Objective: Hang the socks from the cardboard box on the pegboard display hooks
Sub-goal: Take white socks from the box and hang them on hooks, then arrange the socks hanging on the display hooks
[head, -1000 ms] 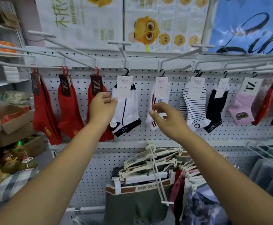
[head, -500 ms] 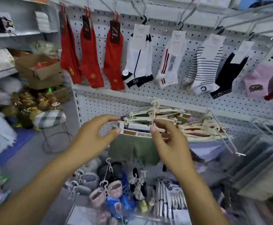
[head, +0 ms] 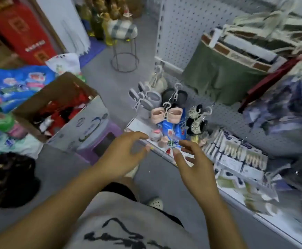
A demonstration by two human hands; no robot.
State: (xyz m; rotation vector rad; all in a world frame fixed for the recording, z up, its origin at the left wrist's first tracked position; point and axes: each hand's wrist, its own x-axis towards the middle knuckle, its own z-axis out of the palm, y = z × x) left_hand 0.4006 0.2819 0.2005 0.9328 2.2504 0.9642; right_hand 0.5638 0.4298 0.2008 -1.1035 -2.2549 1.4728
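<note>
Both forearms extend forward, palms facing inward. Left hand and right hand sit near each other, fingers loosely spread, empty. Socks lie in the cardboard box atop the purple stool, left of the pegboard.

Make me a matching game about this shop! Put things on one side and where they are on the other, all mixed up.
Things
1. cardboard box
2. checked stool
3. green shorts
4. pink pair

Places
A. hangs high on the right, in front of the pegboard
B. rests on the purple plastic stool
C. stands on the grey floor at the back
D. hangs low on a white hanger, just above the blue packet

Pairs: 1-B, 2-C, 3-A, 4-D
</note>
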